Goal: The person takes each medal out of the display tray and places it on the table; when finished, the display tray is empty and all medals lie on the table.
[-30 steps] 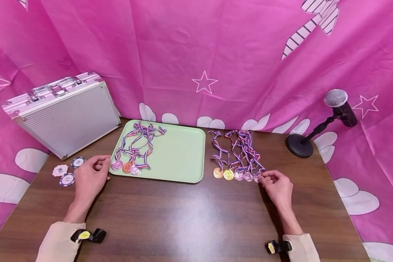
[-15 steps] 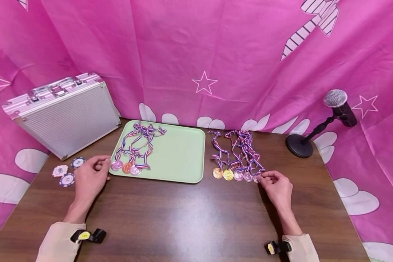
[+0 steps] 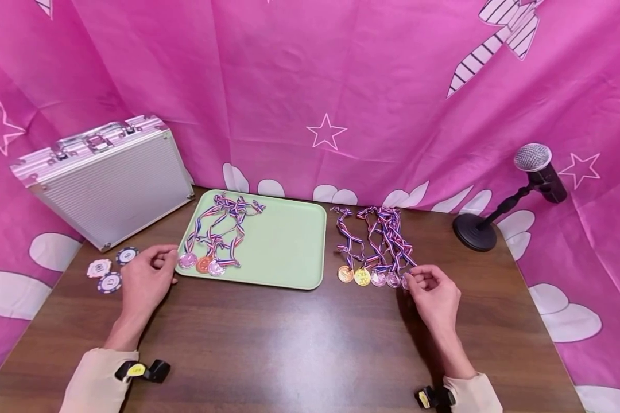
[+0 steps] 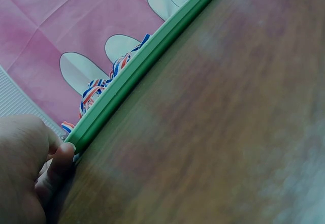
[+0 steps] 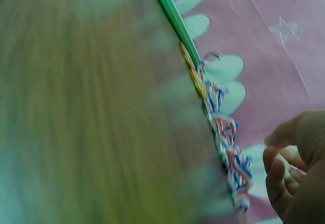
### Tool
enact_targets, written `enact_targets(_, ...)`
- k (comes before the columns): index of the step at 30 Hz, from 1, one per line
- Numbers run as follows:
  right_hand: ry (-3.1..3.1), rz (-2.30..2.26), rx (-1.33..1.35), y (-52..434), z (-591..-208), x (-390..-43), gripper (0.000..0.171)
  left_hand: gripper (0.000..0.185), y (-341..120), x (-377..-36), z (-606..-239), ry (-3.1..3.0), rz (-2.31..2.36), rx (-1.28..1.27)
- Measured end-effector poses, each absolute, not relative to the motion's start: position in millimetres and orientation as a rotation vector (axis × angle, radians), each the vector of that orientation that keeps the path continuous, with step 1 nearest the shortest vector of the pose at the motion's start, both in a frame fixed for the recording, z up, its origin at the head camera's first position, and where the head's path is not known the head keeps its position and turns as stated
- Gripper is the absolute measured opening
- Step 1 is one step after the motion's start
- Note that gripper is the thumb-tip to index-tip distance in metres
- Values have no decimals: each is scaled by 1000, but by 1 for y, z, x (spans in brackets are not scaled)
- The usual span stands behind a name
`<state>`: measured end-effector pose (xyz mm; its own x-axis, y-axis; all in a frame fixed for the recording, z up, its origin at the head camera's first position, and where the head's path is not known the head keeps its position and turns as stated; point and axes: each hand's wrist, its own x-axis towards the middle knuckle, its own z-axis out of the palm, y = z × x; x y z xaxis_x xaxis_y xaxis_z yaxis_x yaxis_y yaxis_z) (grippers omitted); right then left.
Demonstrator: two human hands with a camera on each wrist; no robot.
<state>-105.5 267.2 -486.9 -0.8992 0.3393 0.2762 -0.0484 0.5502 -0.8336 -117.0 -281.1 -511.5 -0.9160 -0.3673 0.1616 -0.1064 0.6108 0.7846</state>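
Note:
My left hand [image 3: 147, 281] is at the left front corner of a pale green tray [image 3: 284, 241], with thumb and fingertips pinching its rim in the left wrist view. On the tray's left side lie an orange medal [image 3: 204, 264] and two pinkish silver ones [image 3: 188, 261], their striped ribbons [image 3: 227, 229] tangled behind them. My right hand [image 3: 436, 298] hovers beside the right end of a row of medals, partly covering the last one. Its fingers are loosely curled with nothing between them in the right wrist view. That row includes an orange medal [image 3: 345, 274] and a gold medal [image 3: 362, 277].
Three poker chips [image 3: 99, 268] lie left of my left hand. An aluminium case [image 3: 113, 183] stands at the back left of the wooden table [image 3: 289, 344]. A microphone [image 3: 534, 160] on a black stand is at the back right. A pink curtain hangs behind.
My right hand has shifted slightly left and its fingers have come off the rightmost medal a little. The view has shifted slightly. My left hand stays at the tray corner.

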Motion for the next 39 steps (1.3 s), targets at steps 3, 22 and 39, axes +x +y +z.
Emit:
enact_targets(3,-2365,1355,-172,253,-485,-106,10,32,-281,-117,-512,-2536,-1202,380)
enact_targets(22,-2451,1671,273,136,-482,-111,12,32,-282,-118,-513,-2542,-1199,386)
enact_targets(39,-2609,1486,608,29,-479,-116,4,34,-283,-117,-512,-2543,-1216,394)
